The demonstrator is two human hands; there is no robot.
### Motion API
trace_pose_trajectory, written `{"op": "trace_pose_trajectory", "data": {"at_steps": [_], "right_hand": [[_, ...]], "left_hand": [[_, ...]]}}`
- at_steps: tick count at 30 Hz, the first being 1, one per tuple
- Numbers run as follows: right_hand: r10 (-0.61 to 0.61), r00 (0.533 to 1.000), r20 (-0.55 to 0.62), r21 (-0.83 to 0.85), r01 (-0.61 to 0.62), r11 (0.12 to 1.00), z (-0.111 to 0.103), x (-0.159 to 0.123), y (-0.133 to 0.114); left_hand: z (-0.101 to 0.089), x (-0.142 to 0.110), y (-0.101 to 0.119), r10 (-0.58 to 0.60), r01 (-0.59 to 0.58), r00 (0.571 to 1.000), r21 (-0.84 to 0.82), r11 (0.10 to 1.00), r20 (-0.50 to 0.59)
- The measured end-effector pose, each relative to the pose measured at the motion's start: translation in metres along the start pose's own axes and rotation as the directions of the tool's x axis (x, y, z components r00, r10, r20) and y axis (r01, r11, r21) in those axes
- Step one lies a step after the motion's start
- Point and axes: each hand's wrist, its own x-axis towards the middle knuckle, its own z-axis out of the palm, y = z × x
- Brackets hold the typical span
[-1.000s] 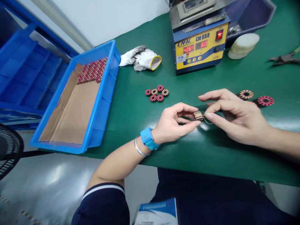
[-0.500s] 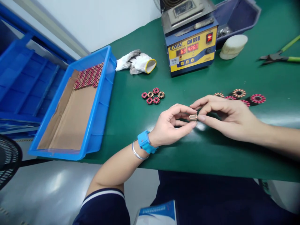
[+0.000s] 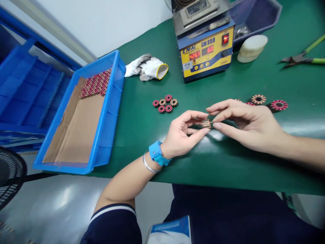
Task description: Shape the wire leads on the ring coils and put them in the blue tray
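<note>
Copper coil [image 3: 206, 124] | left grip [image 3: 180, 133]: closed on it | right grip [image 3: 254, 126]: narrow, hold unclear | unit [image 3: 207, 51]: "CM 558"

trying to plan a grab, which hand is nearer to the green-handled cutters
Right. The right hand is below and left of the cutters in the picture; the left hand is farther off, left of the right one.

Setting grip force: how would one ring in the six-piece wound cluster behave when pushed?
The ring cluster looks stiff, with packed windings. Pushed low, a ring would probably slide on its flat end; tipped, its round outline might roll. Close neighbours may shift too.
</note>
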Motion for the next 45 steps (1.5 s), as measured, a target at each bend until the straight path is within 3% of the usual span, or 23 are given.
{"op": "trace_pose_trajectory", "data": {"at_steps": [8,22,30,33,37,39,42,45], "right_hand": [[-0.017,1.0,-0.012,-0.11,0.015,0.994,-0.0023,-0.0001,-0.0016],[-0.024,1.0,-0.015,-0.09,0.023,0.996,-0.0033,-0.0002,-0.0021],[-0.067,0.998,0.002,-0.115,0.067,0.991,-0.0031,-0.0034,0.002],[-0.162,0.986,0.029,-0.2,0.165,0.966,-0.0038,-0.0059,0.0005],[-0.37,0.915,0.161,-0.28,0.402,0.872,-0.0063,-0.0074,-0.0062],[-0.344,0.926,0.154,-0.214,0.371,0.904,-0.0075,-0.0072,-0.0076],[-0.188,0.98,0.061,-0.143,0.195,0.97,-0.0085,-0.0061,-0.0045],[-0.086,0.993,0.08,-0.145,0.097,0.985,-0.0087,-0.0048,0.0013]], "left_hand": [[-0.0007,-0.001,0.0016,0.013,-0.013,1.0,0.022,1.0,-0.003],[0.001,-0.0002,0.003,-0.057,0.057,0.998,-0.016,0.998,0.009],[0.0026,0.0,0.0027,-0.027,0.027,1.0,-0.028,0.999,0.013],[0.0043,-0.0006,0.0025,0.032,-0.031,0.999,0.04,0.999,-0.038],[0.0066,-0.0033,0.0026,0.16,-0.15,0.986,0.173,0.973,-0.044],[0.0072,-0.0041,0.0028,0.195,-0.185,0.98,0.201,0.962,-0.03],[0.0073,-0.0037,0.003,0.201,-0.188,0.979,0.226,0.956,-0.036],[0.007,-0.0027,0.0029,0.213,-0.199,0.976,0.24,0.95,-0.035]]}}
